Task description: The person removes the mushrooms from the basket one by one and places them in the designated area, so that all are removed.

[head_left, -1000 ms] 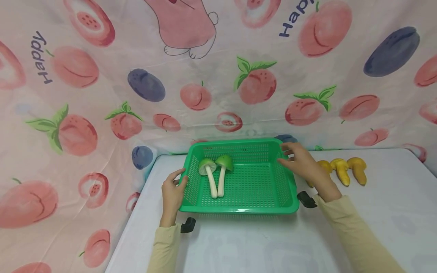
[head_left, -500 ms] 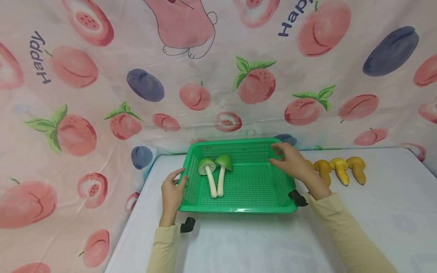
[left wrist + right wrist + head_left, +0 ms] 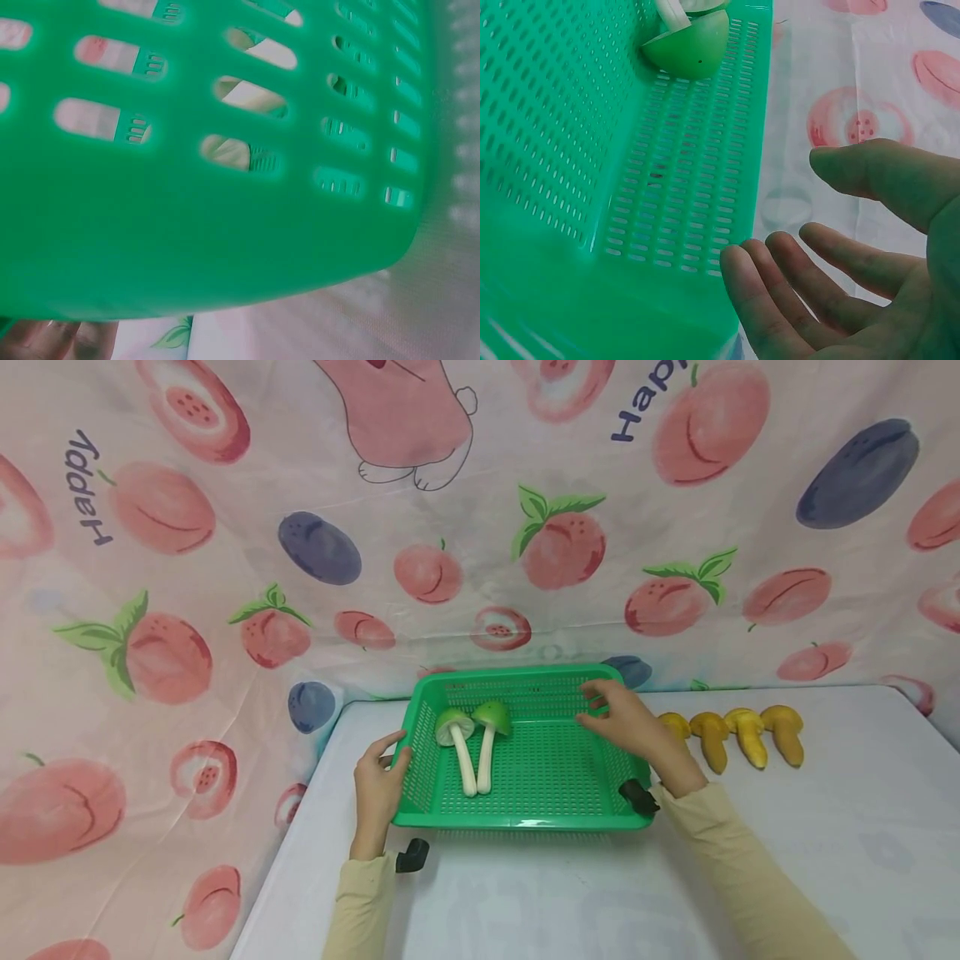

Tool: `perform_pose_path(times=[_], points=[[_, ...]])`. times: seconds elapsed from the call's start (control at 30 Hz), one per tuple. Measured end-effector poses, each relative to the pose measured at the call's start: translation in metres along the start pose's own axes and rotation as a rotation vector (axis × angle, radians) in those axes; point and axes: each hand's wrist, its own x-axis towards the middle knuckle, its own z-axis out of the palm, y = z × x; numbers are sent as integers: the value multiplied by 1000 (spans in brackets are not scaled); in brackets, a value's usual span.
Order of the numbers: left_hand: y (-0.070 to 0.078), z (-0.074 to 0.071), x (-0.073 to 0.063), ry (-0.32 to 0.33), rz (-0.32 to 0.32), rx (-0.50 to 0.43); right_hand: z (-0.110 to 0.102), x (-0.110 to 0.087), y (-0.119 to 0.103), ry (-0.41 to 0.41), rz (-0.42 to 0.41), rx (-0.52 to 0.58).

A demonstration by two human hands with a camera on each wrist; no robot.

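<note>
A green plastic basket (image 3: 525,823) with slotted walls stands on the table. Inside, toward its left end, lie two toy mushrooms (image 3: 492,720) with green caps and long white stems. My left hand (image 3: 379,785) holds the basket's left rim between thumb and fingers; in the left wrist view its fingers (image 3: 90,339) show at the rim, beside the slotted outer wall. Over the basket's right end hovers my right hand (image 3: 626,720), fingers loosely bent and apart, with nothing in it. The right wrist view shows its thumb and fingers spread near the rim, a green cap further off.
To the right of the basket, several yellow-brown toy mushrooms (image 3: 750,739) lie in a row on the white-covered table (image 3: 847,843). A fruit-print cloth (image 3: 450,527) hangs along the back and left side. A black wrist camera mount (image 3: 638,797) sits at the right cuff.
My right hand has moved left, from the basket's right rim to over its interior, revealing more of the yellow-brown toy mushrooms. The left hand and basket have stayed put.
</note>
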Motion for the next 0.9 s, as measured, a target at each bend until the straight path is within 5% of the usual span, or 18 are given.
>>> perform_pose_path(times=[0.9], points=[[2,-1,-1,-9,-21,-8,36,27,-1,-72,18,20]])
